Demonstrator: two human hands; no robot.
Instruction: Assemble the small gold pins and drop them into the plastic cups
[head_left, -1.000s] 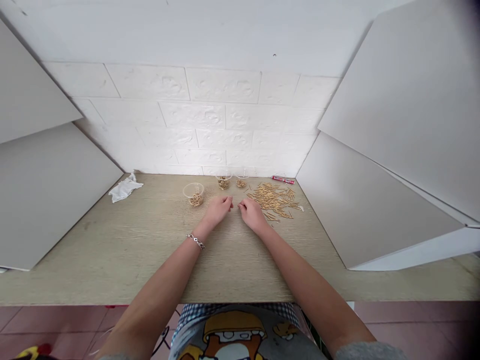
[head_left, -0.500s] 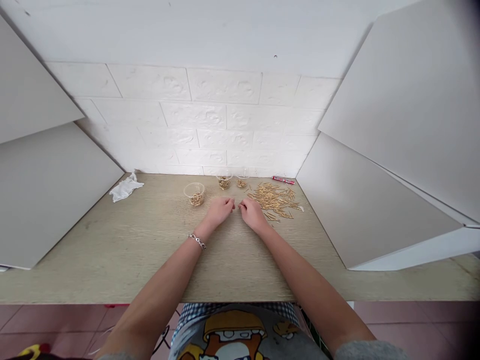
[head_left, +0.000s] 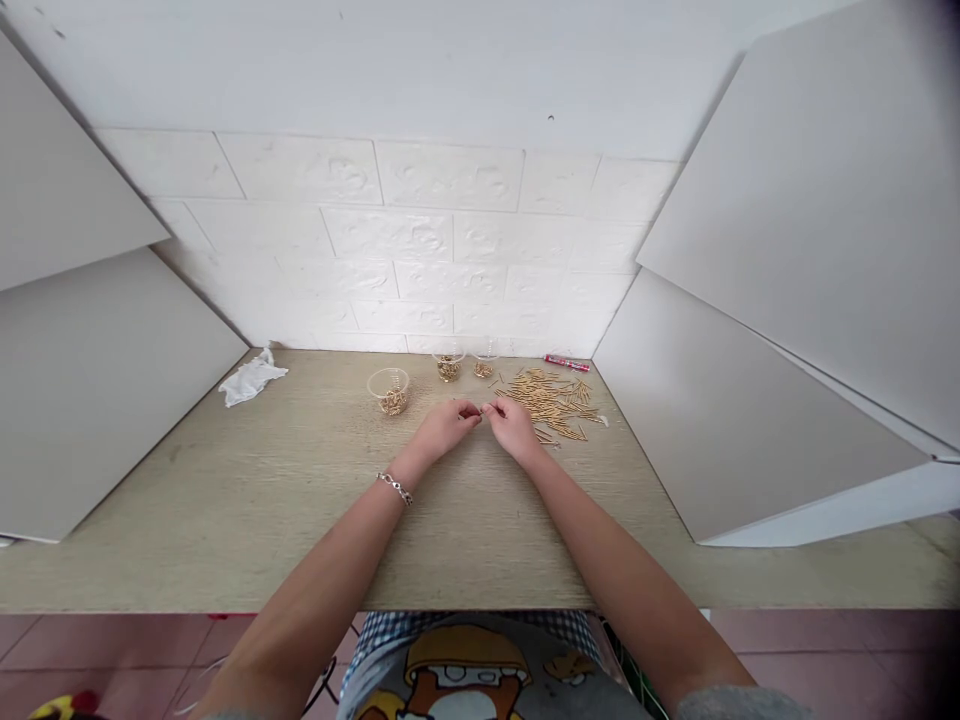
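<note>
My left hand and my right hand meet over the table, fingertips almost touching. Each is closed in a pinch; whatever sits between the fingers is too small to make out. Right beside my right hand spreads a loose pile of thin gold-coloured rods. A clear plastic cup with small gold-coloured pieces stands to the left of my left hand. Behind the hands are a second clear cup and a third clear cup, both holding small gold-coloured parts.
A crumpled white tissue lies at the table's back left. Near the back right corner rests a red tube-like packet. Grey panels wall in the left side, with more panels on the right. A white brick-patterned wall closes the back.
My hands have drawn closer together, the left shifting slightly right. Their fingers have gone from tightly curled to a more extended pinch.
</note>
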